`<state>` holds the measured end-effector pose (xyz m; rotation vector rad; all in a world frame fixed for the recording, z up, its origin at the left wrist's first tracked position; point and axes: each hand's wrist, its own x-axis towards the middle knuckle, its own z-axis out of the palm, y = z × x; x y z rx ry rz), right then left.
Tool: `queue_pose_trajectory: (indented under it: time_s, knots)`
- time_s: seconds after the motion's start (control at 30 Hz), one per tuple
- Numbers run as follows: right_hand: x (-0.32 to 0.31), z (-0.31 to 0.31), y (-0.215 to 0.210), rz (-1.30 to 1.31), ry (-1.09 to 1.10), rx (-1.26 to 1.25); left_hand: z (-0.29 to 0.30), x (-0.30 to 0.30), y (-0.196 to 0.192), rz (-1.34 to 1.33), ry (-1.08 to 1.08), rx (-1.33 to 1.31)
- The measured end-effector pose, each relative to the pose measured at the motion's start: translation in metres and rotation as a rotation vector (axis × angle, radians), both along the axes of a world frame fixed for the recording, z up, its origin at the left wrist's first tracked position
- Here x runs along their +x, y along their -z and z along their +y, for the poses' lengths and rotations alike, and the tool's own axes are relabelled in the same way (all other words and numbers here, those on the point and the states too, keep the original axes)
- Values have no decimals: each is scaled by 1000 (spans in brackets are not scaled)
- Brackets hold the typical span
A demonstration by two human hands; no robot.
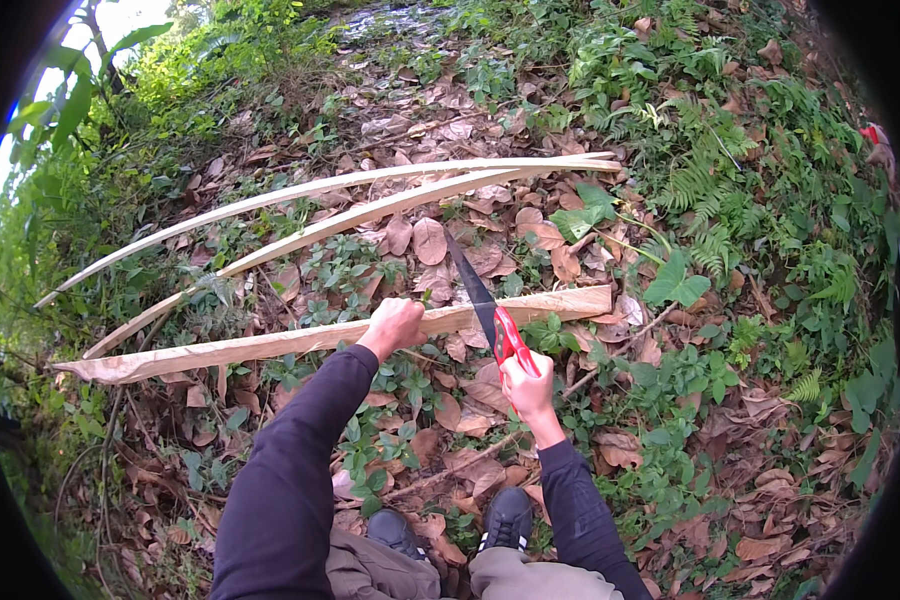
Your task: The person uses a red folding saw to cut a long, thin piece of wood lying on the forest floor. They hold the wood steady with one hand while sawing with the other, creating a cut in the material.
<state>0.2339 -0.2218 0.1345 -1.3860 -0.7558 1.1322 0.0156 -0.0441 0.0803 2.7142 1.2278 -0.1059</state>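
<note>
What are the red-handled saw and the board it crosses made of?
The saw blade is probably steel: dark, narrow, tapering. Its red handle looks smooth, perhaps plastic or painted metal. The board seems bare wood, pale and streaky.

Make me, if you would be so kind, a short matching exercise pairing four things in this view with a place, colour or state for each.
Column one:
1. Left hand
2. Handsaw
3. Right shoe
4. Farthest wooden strip

Column two:
A. Dark, with white stripes, near the lower edge of the picture
B. Lying beyond the wooden plank, touched by neither hand
C. Closed on the wooden plank
D. Red-handled and dark-bladed, held in the right hand

Right pairs: 1-C, 2-D, 3-A, 4-B.
</note>
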Motion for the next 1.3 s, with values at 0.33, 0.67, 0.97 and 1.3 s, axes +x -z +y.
queue_pose_trajectory:
  time_s: [0.33,0.67,0.97,1.3]
  knots:
    - [-18,10,38,-218,41,54,-1,13,-5,83,-288,-116]
    - [-24,-67,18,-360,-14,61,-10,3,10,-110,-235,58]
    - [-21,-78,23,-19,24,-29,-12,11,27,-160,-400,49]
    - [-23,-32,38,-51,47,3,2,14,35,-181,-447,32]
